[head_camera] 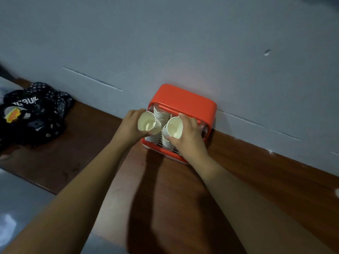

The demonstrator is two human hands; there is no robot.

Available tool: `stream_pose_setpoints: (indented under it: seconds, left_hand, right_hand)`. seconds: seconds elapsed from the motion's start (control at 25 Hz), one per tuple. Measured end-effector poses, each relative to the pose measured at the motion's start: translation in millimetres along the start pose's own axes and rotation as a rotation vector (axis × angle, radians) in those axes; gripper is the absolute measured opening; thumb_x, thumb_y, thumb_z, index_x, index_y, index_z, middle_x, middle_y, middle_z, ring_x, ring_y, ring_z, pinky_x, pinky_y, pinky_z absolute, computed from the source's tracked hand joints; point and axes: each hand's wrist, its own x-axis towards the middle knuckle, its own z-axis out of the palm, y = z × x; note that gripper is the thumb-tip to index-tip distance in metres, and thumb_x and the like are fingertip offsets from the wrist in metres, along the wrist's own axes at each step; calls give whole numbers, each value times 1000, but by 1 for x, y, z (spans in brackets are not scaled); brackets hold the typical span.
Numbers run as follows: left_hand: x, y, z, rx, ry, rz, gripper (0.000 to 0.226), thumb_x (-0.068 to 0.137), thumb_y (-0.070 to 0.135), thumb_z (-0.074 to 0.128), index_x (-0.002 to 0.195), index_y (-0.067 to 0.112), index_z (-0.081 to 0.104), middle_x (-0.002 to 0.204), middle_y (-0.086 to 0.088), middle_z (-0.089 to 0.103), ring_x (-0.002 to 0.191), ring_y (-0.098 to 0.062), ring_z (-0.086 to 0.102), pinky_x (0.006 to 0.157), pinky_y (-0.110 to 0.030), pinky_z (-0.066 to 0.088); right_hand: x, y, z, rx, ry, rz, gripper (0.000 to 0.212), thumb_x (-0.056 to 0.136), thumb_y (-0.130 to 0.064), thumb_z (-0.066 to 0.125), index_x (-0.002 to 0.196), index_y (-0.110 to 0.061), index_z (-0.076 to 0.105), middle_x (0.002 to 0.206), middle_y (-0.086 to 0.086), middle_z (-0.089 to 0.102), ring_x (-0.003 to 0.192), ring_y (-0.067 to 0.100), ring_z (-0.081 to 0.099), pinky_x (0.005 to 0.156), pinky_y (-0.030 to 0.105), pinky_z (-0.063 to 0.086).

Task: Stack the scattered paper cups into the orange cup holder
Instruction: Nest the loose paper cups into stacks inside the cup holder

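The orange cup holder (183,97) stands on the brown wooden table against the grey wall. Inside it a stack of white paper cups (161,114) hangs in the back slot. My left hand (131,125) grips a white paper cup (146,123) at the holder's left front, its mouth facing me. My right hand (189,136) grips a second stack of cups (173,128) at the holder's right front, fingers curled over the rim and thumb under it. The holder's slatted white base (161,143) shows between the two hands.
A black patterned bag (34,114) lies at the far left of the table (256,180). The grey wall (165,43) runs right behind the holder. The table's left edge drops to a grey floor (20,204).
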Motion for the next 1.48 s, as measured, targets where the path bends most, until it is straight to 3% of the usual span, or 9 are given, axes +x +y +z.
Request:
stream_pose_setpoints:
  seconds: [0.2,0.32,0.52,0.68,0.76,0.92,1.24,1.36,1.48]
  left_hand:
    - [24,-28,17,114,-130,59,84,65,17,89,139,13,51,131,-13,53,120,-32,52,99,-34,39]
    - [34,-33,26,210,-218,57,85,65,19,88,141,14,49,133,-12,53,120,-32,52,100,-39,44]
    - [39,-42,38,292,-263,51,87,70,29,85,146,17,44,140,-9,50,126,-31,49,102,-46,45]
    - [35,-40,36,257,-271,40,96,69,33,85,150,14,38,146,-12,46,132,-33,44,107,-48,42]
    - [26,-38,31,240,-197,51,88,71,34,82,146,13,41,144,-11,49,132,-32,45,109,-44,40]
    - [-24,-16,31,144,-44,-15,54,84,27,70,133,10,54,130,-10,56,120,-27,51,95,-39,44]
    - [-103,83,141,142,-392,18,57,80,44,64,124,8,61,121,-12,62,112,-28,60,96,-39,49]
    - [-102,156,196,169,-416,109,48,86,33,70,124,6,60,122,-13,59,113,-28,58,95,-35,46]
    - [-97,243,261,196,-477,204,49,90,38,65,128,9,57,125,-10,55,114,-27,55,93,-35,46]
  right_hand:
    - [15,19,40,-267,-57,-69,85,69,-43,82,139,-12,44,132,9,51,126,28,45,109,36,33]
    - [26,24,55,-360,-97,-41,75,70,-45,81,129,-11,49,131,9,54,123,28,47,105,37,37]
    - [36,32,68,-296,-184,23,68,74,-34,82,127,-8,49,130,10,55,122,28,49,97,36,40]
    - [29,33,62,-293,-145,0,73,75,-41,80,132,-8,47,134,10,53,125,27,46,103,35,37]
    - [16,37,42,-209,-98,-3,70,80,-43,74,135,-8,47,134,9,52,126,26,45,105,36,37]
    - [-29,79,-15,-139,-44,42,58,87,-41,66,134,-10,51,135,8,52,127,26,46,107,38,39]
    - [-156,241,-120,-253,-156,524,72,91,-51,59,148,-14,35,149,9,40,138,26,37,110,43,40]
    - [-194,300,-172,-246,-131,598,75,89,-54,60,148,-14,36,148,9,41,137,27,38,108,46,42]
    - [-226,363,-240,-235,-47,633,72,89,-51,61,146,-13,39,146,9,42,136,28,38,108,45,41]
